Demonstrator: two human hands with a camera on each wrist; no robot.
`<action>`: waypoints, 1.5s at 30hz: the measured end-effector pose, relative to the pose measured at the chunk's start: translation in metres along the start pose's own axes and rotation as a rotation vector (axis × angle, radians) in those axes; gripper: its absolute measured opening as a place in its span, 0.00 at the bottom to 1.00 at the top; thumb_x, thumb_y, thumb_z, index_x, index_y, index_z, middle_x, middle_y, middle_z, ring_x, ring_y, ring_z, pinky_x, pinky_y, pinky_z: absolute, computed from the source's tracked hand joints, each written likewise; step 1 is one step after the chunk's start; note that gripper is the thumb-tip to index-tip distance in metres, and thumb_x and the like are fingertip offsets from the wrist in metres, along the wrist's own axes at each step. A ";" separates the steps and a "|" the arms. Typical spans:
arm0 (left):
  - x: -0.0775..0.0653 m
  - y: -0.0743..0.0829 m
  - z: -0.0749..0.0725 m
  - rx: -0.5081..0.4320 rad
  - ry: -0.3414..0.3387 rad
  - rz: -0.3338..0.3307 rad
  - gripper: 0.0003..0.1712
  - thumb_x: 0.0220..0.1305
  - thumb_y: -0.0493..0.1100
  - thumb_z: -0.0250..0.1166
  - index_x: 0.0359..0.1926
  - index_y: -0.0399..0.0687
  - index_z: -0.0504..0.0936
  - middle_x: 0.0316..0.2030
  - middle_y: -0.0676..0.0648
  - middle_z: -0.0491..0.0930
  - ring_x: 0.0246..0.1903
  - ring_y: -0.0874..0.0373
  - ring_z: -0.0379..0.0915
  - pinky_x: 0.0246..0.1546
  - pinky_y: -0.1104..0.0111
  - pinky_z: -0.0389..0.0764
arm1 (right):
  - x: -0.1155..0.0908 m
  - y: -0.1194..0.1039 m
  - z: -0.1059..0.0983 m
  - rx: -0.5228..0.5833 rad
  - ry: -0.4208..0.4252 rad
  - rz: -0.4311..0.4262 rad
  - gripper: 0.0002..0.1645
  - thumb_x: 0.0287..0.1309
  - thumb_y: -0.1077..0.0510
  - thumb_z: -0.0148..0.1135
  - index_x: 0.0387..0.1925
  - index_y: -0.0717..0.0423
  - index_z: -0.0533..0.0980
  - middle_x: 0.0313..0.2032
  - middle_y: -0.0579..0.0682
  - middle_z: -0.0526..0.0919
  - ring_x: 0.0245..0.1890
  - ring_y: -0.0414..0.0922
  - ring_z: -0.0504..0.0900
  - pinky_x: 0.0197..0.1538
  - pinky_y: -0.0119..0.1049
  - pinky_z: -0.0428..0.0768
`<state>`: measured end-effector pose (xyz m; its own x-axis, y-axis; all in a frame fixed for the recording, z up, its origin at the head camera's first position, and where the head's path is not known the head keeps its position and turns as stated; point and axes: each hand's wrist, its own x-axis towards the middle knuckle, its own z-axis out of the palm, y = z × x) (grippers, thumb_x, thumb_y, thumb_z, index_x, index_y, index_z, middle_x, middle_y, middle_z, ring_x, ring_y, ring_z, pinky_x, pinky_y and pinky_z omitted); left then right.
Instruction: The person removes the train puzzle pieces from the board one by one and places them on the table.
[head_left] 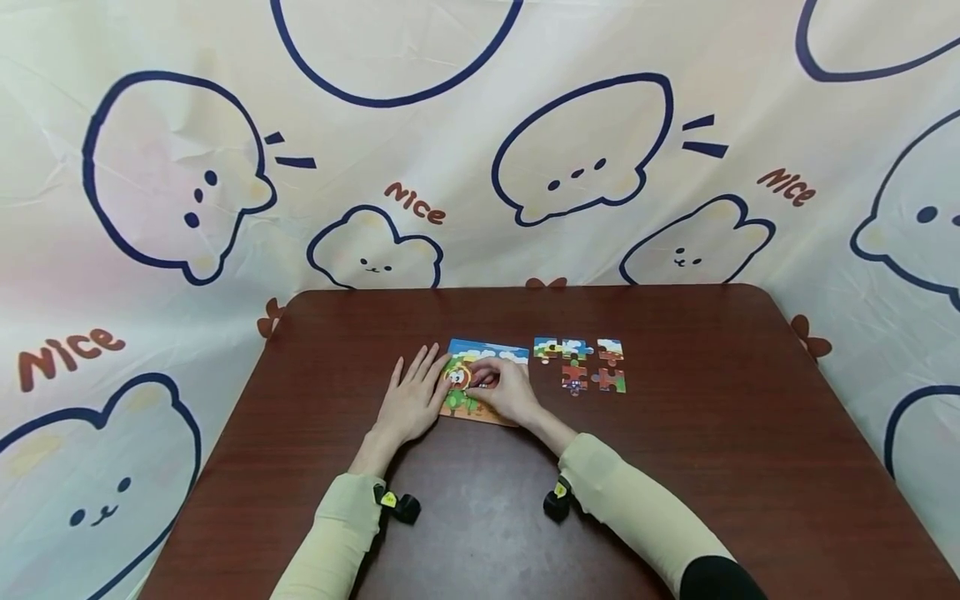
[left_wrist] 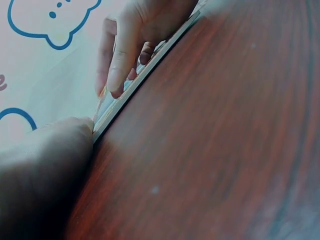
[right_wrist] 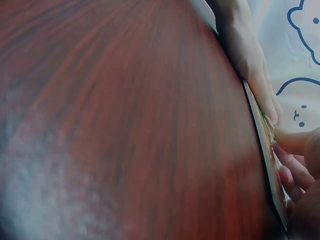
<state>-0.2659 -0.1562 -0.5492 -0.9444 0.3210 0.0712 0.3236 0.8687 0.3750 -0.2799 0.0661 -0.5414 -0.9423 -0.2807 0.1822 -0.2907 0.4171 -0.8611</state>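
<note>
A colourful jigsaw puzzle board (head_left: 487, 348), blue sky at its far side and green and orange lower down, lies on the brown table. My left hand (head_left: 412, 400) rests along its left edge, fingers stretched out and the thumb side touching the board. Over the board, my right hand (head_left: 510, 390) pinches a puzzle piece (left_wrist: 101, 100) between thumb and fingers. In the left wrist view that piece is tilted up, its lower edge close to the left thumb. The right hand covers much of the board's right half. A round cartoon face (head_left: 457, 377) shows between the hands.
Several loose puzzle pieces (head_left: 574, 379) lie right of the board, two of them in the upper row side by side. The table (head_left: 712, 433) reaches back to a cloth backdrop (head_left: 465, 150) printed with cartoon outlines. A small black camera (head_left: 407, 508) sits at each wrist.
</note>
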 end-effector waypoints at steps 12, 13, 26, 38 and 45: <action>0.000 -0.004 0.003 0.011 -0.002 -0.007 0.35 0.90 0.60 0.44 0.88 0.55 0.60 0.90 0.44 0.51 0.90 0.43 0.43 0.88 0.36 0.39 | 0.000 -0.001 0.002 0.019 0.007 -0.004 0.21 0.60 0.61 0.83 0.54 0.61 0.87 0.46 0.58 0.95 0.46 0.53 0.93 0.50 0.39 0.91; -0.001 -0.003 0.003 0.004 -0.001 -0.005 0.35 0.89 0.60 0.44 0.88 0.55 0.60 0.90 0.44 0.52 0.90 0.43 0.43 0.88 0.36 0.39 | -0.001 -0.002 0.002 0.020 0.008 -0.005 0.21 0.60 0.61 0.83 0.54 0.61 0.87 0.46 0.58 0.95 0.46 0.54 0.93 0.51 0.41 0.91; 0.000 0.005 0.002 -0.022 0.012 0.000 0.35 0.89 0.60 0.47 0.86 0.51 0.63 0.89 0.42 0.54 0.89 0.42 0.46 0.88 0.36 0.40 | -0.012 0.005 -0.029 0.058 0.028 0.048 0.21 0.62 0.60 0.82 0.56 0.60 0.87 0.48 0.58 0.95 0.49 0.55 0.93 0.52 0.46 0.92; 0.000 0.008 -0.003 -0.007 -0.007 -0.034 0.37 0.87 0.60 0.50 0.87 0.53 0.62 0.89 0.43 0.53 0.90 0.44 0.44 0.89 0.37 0.40 | -0.031 0.022 -0.080 -0.018 0.027 0.051 0.22 0.64 0.59 0.81 0.58 0.58 0.87 0.50 0.57 0.94 0.54 0.57 0.91 0.64 0.60 0.86; -0.002 0.008 -0.004 -0.018 -0.004 -0.039 0.37 0.87 0.60 0.51 0.87 0.53 0.62 0.89 0.43 0.53 0.90 0.43 0.44 0.89 0.37 0.40 | -0.040 0.030 -0.095 -0.036 0.035 0.075 0.22 0.65 0.59 0.80 0.59 0.57 0.87 0.51 0.57 0.94 0.54 0.57 0.91 0.62 0.60 0.86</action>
<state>-0.2620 -0.1518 -0.5424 -0.9559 0.2888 0.0530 0.2857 0.8735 0.3942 -0.2669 0.1720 -0.5288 -0.9666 -0.2177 0.1350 -0.2246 0.4666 -0.8555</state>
